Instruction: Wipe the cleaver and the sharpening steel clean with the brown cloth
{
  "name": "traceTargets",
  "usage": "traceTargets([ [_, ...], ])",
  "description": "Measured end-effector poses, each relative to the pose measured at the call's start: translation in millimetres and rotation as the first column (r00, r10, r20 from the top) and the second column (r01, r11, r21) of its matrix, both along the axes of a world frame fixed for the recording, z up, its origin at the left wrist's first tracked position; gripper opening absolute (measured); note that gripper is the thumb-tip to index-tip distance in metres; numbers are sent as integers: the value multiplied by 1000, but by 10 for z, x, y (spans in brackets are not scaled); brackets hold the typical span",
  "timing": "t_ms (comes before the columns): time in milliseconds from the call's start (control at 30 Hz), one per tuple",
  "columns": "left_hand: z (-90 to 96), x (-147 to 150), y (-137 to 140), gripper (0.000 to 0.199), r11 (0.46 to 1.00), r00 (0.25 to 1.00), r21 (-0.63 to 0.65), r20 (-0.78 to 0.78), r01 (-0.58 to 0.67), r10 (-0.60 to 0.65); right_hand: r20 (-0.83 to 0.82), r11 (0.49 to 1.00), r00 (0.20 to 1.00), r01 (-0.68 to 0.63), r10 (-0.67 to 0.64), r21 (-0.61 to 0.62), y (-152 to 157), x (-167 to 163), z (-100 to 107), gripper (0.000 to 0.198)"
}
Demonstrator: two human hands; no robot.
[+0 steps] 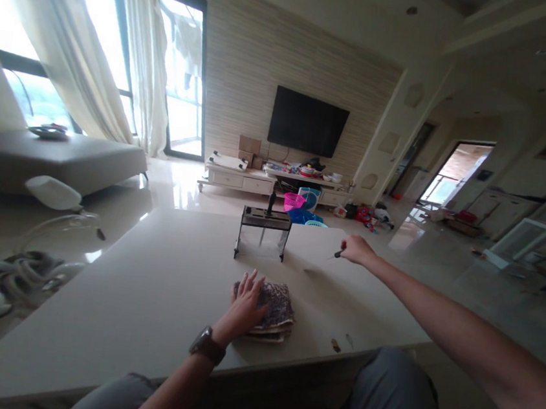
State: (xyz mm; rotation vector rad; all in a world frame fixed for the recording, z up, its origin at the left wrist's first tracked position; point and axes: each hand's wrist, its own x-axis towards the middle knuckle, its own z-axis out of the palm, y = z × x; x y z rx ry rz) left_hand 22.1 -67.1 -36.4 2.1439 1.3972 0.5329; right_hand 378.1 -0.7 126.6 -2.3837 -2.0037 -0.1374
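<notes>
My left hand [244,307], with a dark watch on its wrist, lies with spread fingers on a folded patterned cloth [278,306] near the table's front edge. Over the right part of the white table, my right hand [357,249] is closed around the dark handle of a thin-tipped tool [337,254]. The tool's slender shaft points left; its exact kind is too small to tell. Beyond the cloth stands a black-framed device [265,215] with clear sides, two legs and an upright handle.
On the white table [156,296], a small yellow-and-dark piece [335,346] and a pale piece [349,341] lie near the front edge. White-and-grey equipment with hoses [31,277] stands at left. Behind the table are a pink basket [293,201] and a TV cabinet [229,179].
</notes>
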Motion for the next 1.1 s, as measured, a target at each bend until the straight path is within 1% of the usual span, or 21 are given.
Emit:
traceTargets([
  [67,4,-11,6,74,1000,1000,-6,4,-2,2,44,997,998,-37,34,63,163,-52,325,22],
  [167,12,-32,11,75,1000,1000,-13,6,-3,3,108,984,993,-62,44,169,343,-174,737,40],
  [233,25,-42,12,75,1000,1000,-9,14,-1,1,140,975,989,-75,46,210,421,-254,969,44],
  [333,46,-53,11,75,1000,1000,-6,28,0,0,167,962,985,-94,51,257,510,-362,1273,44],
  [400,52,-60,10,74,1000,999,-8,35,4,-3,154,934,986,-119,70,336,577,-436,1451,41],
  [533,48,-70,8,73,1000,999,8,44,22,-22,57,832,987,-157,150,532,780,-636,1719,41],
  [633,47,-72,5,72,1000,999,18,34,17,-18,-29,787,978,-148,207,599,970,-848,1798,46],
  [700,52,-74,3,71,1000,999,25,28,16,-17,-70,770,968,-147,241,621,1086,-1006,1782,47],
  [767,57,-78,0,71,999,1000,31,22,17,-18,-95,768,962,-142,256,625,1178,-1155,1722,47],
  [933,57,-92,7,72,999,999,35,26,20,-21,-122,784,951,-158,285,601,1302,-1387,1534,48],
  [1100,73,-95,12,71,999,999,37,49,21,-23,-131,820,966,-112,222,561,1344,-1420,1481,43],
])
